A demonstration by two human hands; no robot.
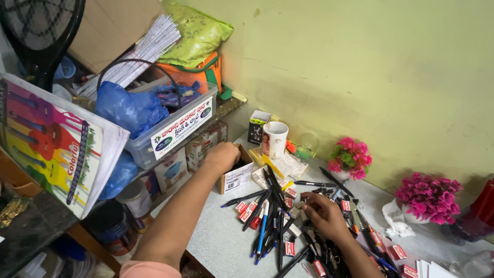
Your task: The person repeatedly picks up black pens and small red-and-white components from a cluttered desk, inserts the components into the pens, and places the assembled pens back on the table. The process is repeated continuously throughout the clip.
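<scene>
Black pens (267, 216) lie under right hand (323, 213) fingers, seemingly touching.

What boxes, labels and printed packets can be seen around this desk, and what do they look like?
Small cardboard box: brown with a white label, at the left hand.
Clear plastic tub: on the shelf, long white label with green print.
Chart pad: far left, tilted, rainbow-coloured figures.
Small dark carton: by the wall, beside the white mug.
Little red-and-white boxes: scattered among pens by the right hand.
</scene>
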